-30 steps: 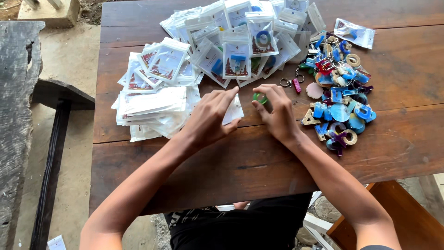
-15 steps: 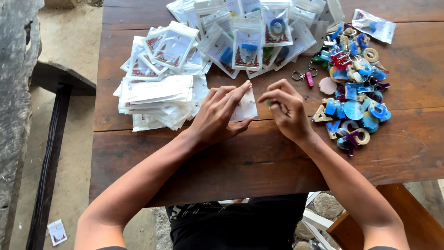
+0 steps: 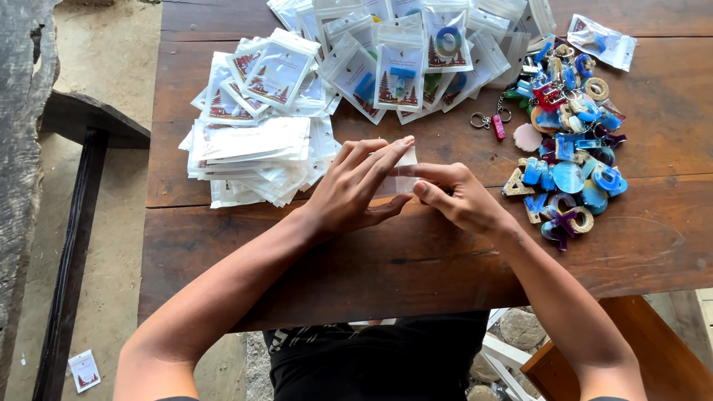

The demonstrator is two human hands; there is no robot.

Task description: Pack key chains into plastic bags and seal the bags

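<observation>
— Pouch (image 3: 397,178): small, clear plastic, pinched at the counter's (image 3: 416,260) middle between both hands. Left hand (image 3: 356,189) lies flat-fingered over it, thumb beneath; right hand (image 3: 457,197) closes thumb and forefinger on its right edge.

— Other packages?

— Stack of flat white pouches (image 3: 252,160) just left of the left hand, red tree labels showing on the upper ones. Filled pouches (image 3: 405,63) fan along the far edge, each with a red-tree card and a blue or green piece inside. One more filled pouch (image 3: 601,41) lies apart, far right.

— Obstructions?

— Heap of coloured letter charms (image 3: 568,160) near the right hand; pink keyring (image 3: 494,122) beyond the hands. A small card (image 3: 84,370) lies on the floor.

— Change since half a second ago?

— Hands and pouch keep the same place and hold on the counter.
</observation>
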